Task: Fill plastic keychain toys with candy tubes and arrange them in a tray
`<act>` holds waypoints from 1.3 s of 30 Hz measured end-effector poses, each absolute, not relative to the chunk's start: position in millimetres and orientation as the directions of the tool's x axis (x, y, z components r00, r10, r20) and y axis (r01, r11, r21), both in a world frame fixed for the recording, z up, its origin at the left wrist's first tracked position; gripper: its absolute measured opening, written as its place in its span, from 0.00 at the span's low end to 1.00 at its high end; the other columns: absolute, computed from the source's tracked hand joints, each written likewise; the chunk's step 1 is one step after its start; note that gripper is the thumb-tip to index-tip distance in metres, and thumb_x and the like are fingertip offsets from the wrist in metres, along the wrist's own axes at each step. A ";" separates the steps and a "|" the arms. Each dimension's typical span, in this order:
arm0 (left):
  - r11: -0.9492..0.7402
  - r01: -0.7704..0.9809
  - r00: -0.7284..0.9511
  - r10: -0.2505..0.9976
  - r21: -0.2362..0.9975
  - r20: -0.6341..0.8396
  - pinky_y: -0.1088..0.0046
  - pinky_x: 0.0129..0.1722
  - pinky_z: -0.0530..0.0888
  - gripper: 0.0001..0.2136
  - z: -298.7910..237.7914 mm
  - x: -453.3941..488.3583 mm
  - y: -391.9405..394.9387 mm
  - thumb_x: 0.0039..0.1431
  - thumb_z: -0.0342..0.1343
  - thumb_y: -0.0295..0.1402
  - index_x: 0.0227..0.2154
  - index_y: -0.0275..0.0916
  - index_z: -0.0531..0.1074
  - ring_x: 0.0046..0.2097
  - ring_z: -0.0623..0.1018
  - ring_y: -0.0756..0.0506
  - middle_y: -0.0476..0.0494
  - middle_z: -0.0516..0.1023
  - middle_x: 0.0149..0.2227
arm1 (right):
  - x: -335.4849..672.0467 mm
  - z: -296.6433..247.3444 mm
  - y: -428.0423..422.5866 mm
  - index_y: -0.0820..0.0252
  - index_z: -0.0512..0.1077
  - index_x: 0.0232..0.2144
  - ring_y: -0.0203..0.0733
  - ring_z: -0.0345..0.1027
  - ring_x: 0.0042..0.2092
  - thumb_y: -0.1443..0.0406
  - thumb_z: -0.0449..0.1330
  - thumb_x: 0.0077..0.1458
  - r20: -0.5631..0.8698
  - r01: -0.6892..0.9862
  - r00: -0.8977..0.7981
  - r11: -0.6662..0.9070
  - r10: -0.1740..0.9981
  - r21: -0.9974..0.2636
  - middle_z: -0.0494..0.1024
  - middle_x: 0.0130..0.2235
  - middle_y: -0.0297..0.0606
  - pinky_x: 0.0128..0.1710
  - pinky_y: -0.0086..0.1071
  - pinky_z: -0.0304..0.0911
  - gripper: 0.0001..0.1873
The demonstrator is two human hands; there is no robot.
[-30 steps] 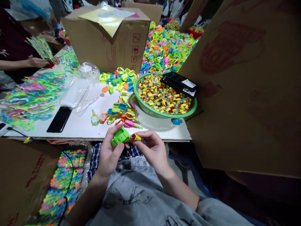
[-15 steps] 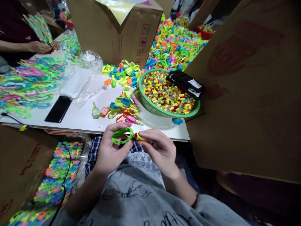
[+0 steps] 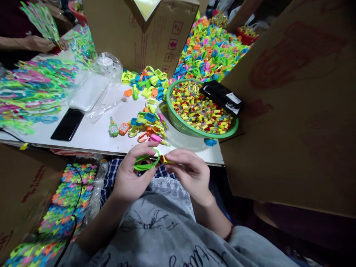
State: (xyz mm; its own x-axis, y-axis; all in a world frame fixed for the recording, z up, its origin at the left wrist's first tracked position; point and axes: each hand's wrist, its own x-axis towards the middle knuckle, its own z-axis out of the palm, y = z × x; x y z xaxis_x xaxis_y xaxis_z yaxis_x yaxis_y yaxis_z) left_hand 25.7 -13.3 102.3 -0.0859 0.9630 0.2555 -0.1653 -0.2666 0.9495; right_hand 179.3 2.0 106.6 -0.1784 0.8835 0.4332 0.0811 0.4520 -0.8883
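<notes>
My left hand point(image 3: 130, 174) is closed around a green plastic toy watch band point(image 3: 146, 162), held just below the table's front edge. My right hand point(image 3: 190, 171) pinches a small yellow and red tube point(image 3: 166, 160) whose tip touches the green band. Both hands hover over my lap. On the white table point(image 3: 94, 139) right in front of them lies a loose heap of coloured toy watch pieces point(image 3: 144, 124). A green basket point(image 3: 178, 124) full of small yellow and red tubes stands just beyond my right hand.
A black phone point(image 3: 67, 124) lies at the table's left. A cardboard box point(image 3: 141, 35) stands behind, with a large pile of coloured bands point(image 3: 207, 53) to its right. Another person's hand point(image 3: 41, 42) holds bands far left. A cardboard wall point(image 3: 292, 104) closes the right side.
The green piece in my left hand has turned from its flat face to its open band. Both hands have drifted slightly right and closer together, the tube still against the band.
</notes>
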 end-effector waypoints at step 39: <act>-0.547 -0.013 -0.038 0.837 0.837 0.546 0.76 0.35 0.77 0.11 98.1 22.8 -9.4 0.45 0.65 0.19 0.26 0.38 0.70 0.36 0.77 0.51 0.50 0.74 0.35 | 189.8 118.0 -5.1 0.54 0.77 0.41 0.36 0.74 0.42 0.74 0.58 0.55 0.513 0.129 -0.316 0.572 0.798 -0.810 0.80 0.41 0.38 0.42 0.31 0.71 0.15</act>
